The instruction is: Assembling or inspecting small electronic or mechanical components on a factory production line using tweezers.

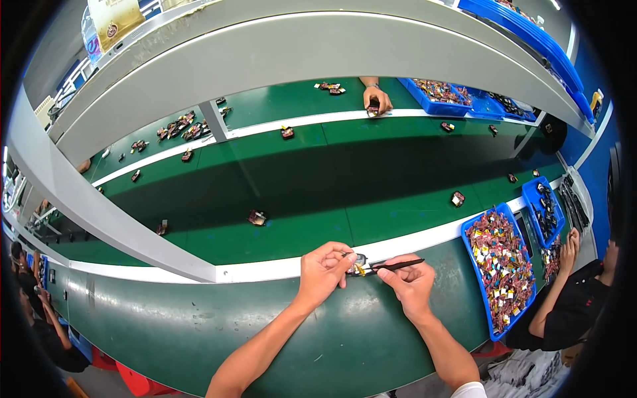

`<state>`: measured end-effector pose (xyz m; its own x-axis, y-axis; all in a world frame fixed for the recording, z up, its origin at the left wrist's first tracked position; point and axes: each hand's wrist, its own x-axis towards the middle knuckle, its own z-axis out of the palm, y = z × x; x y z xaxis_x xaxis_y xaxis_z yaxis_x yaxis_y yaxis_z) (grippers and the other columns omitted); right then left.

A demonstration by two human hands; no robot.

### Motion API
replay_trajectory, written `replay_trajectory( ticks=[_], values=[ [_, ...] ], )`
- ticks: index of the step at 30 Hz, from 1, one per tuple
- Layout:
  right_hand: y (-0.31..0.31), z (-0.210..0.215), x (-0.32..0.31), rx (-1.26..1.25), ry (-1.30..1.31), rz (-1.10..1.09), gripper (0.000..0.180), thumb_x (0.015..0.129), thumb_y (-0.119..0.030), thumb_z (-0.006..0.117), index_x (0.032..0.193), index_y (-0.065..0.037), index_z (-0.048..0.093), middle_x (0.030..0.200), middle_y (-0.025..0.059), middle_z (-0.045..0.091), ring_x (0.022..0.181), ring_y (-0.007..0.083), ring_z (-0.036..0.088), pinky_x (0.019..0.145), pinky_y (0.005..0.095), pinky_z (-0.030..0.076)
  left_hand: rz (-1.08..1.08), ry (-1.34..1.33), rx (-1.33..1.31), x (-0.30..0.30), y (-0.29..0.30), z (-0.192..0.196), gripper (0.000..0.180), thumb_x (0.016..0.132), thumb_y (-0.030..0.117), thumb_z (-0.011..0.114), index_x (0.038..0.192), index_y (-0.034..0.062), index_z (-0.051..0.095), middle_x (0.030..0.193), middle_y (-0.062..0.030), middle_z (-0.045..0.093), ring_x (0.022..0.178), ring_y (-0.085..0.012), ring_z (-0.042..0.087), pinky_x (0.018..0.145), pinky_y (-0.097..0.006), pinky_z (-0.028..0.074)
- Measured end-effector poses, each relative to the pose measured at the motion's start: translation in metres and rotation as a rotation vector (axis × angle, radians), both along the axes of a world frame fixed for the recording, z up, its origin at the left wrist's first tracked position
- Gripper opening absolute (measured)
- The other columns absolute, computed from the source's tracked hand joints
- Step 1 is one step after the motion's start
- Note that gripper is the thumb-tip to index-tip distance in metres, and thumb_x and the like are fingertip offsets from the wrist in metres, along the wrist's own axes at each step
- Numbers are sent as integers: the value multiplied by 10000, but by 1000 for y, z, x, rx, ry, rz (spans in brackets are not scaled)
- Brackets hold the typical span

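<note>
My left hand [321, 273] grips a small dark electronic part [360, 259] with a yellow bit on it, just over the near edge of the white rail. Pinched in my right hand [413, 289] is a pair of black tweezers [405, 264], whose tips reach the part from the right. The fingers of my left hand cover much of the part, so its exact kind does not show. Right of my right hand stands a blue tray [470, 266] heaped with small wired components [501, 272] in reddish, yellow and white.
Beyond the white rail, a green conveyor belt [298, 239] carries scattered small assemblies, one [257, 217] straight ahead. A grey overhead beam [318, 50] arches across. Across the belt, another person's hand [377, 98] holds an assembly. At right, a co-worker's hand [569, 249] is near a smaller blue tray [528, 192].
</note>
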<state>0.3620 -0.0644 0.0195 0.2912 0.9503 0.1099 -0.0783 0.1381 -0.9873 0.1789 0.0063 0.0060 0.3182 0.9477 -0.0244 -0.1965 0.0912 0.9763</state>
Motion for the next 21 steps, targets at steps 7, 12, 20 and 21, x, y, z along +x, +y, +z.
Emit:
replay_trajectory(
  ticks=[7, 12, 20, 21],
  values=[
    [-3, -7, 1, 66, -255, -58, 137, 793, 56, 798, 892, 28, 708, 594, -68, 557, 467, -35, 364, 448, 179, 246, 13, -5, -10, 2, -1, 3, 120, 920, 54, 705, 985, -36, 660, 702, -34, 647, 502, -57, 559, 440, -214, 425],
    [-2, -6, -7, 98, -326, -93, 141, 780, 23, 820, 881, 13, 721, 542, -69, 538, 450, -32, 375, 443, 185, 223, 23, 12, 24, 3, -4, 0, 114, 922, 54, 701, 996, -23, 664, 699, -27, 647, 495, -58, 570, 412, -205, 401],
    [-3, -9, -5, 87, -370, -119, 156, 772, -20, 838, 883, -11, 729, 488, -84, 492, 429, -27, 368, 440, 191, 216, 25, 21, 54, 5, -6, -3, 111, 921, 58, 703, 995, -14, 661, 701, -24, 650, 494, -58, 584, 387, -198, 383],
    [-3, -11, -4, 97, -408, -113, 161, 772, -20, 838, 887, -12, 725, 483, -87, 483, 427, -27, 363, 440, 191, 213, 23, 27, 63, 5, -6, -3, 114, 923, 61, 702, 996, -15, 659, 705, -28, 655, 497, -60, 588, 388, -199, 389]
  ],
)
